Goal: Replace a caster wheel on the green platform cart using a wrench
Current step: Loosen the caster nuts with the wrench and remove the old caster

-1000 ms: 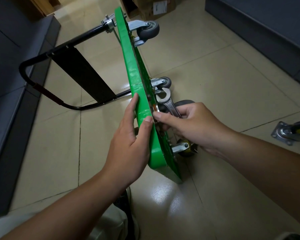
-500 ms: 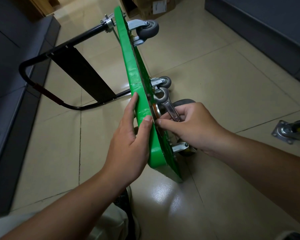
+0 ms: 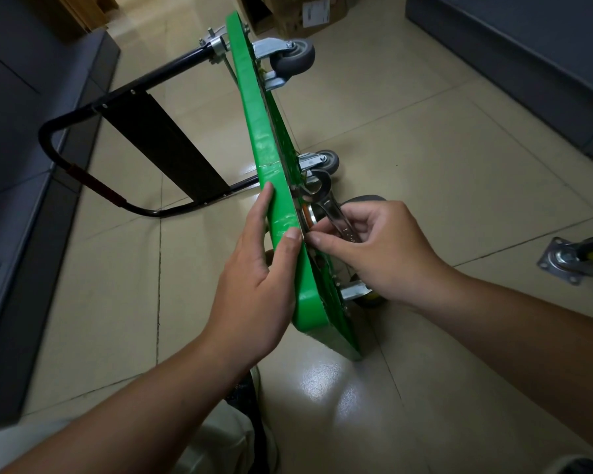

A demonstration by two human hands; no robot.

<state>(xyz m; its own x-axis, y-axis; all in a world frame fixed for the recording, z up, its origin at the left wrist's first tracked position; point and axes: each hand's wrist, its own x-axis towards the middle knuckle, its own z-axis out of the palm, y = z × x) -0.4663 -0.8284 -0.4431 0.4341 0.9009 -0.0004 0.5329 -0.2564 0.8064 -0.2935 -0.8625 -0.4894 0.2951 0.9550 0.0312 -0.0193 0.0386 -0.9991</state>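
The green platform cart (image 3: pixel 257 124) stands on its long edge on the tiled floor, wheels facing right. My left hand (image 3: pixel 257 278) grips its upper edge, thumb on top. My right hand (image 3: pixel 384 251) holds a silver open-end wrench (image 3: pixel 326 196) against the cart's underside, the jaw pointing away from me. A grey caster (image 3: pixel 293 58) sits at the far end, a smaller one (image 3: pixel 322 160) is mid-cart, and a caster with a yellow hub (image 3: pixel 363 292) shows below my right hand. A dark wheel (image 3: pixel 363 199) is partly hidden behind my right hand.
A loose caster wheel with its mounting plate (image 3: pixel 575 256) lies on the floor at the right edge. The cart's black folded handle (image 3: pixel 124 155) lies to the left. Dark cabinets line both sides, and cardboard boxes (image 3: pixel 308 12) stand at the far end.
The wrench head has swung slightly away from me and toward the cart's underside as my right hand turned. My left hand keeps its grip on the cart's edge.
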